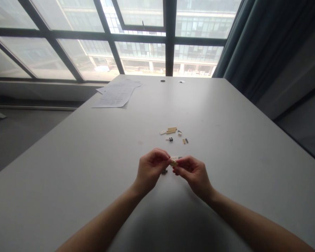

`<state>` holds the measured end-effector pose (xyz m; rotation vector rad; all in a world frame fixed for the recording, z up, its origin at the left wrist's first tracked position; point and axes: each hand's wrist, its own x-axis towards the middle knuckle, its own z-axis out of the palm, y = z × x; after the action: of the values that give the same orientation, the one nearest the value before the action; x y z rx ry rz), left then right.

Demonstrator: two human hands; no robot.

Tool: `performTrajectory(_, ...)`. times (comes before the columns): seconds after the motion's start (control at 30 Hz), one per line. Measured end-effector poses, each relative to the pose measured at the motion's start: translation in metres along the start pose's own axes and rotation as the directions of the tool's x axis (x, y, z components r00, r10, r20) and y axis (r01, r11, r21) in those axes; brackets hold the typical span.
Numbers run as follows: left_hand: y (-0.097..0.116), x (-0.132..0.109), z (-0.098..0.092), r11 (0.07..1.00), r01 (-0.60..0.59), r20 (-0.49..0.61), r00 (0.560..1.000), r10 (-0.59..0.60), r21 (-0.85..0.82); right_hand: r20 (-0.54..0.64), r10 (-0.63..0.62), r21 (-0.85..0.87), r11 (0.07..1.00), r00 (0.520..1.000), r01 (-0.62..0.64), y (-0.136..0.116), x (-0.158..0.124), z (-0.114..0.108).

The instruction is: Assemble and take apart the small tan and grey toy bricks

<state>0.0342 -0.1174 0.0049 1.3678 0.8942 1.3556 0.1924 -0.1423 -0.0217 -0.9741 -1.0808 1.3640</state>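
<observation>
My left hand [151, 167] and my right hand [193, 172] meet above the middle of a grey table [68, 168]. Both pinch a small tan building-brick piece [173, 162] between their fingertips. A small dark piece [164, 172] lies on the table just under the hands. Farther away lie a tan studded plate [171, 130], a small white piece [163, 132], a dark piece [170, 139] and two tiny pieces [185, 141]. How the held piece is built I cannot make out.
Sheets of paper [117, 93] lie at the table's far left corner. Two round cable holes [162, 81] sit near the far edge. A large window [120, 38] lies beyond, and dark curtains [254, 49] hang at the right.
</observation>
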Motion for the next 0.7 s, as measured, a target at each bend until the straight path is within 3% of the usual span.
performTrajectory(0.37, -0.0046, -0.0011, 0.0012, 0.99, 0.137, -0.07, 0.988, -0.135, 0.019, -0.001, -0.036, -0.099, 0.994, 0.999, 0.036, 0.0055, -0.0043, 0.0008)
performTrajectory(0.7, -0.006, -0.0061, 0.0056, 0.994, 0.108, 0.03, 0.994, -0.109, 0.02, 0.049, -0.08, -0.146, 0.986, 0.996, 0.087, 0.0052, -0.0071, 0.0025)
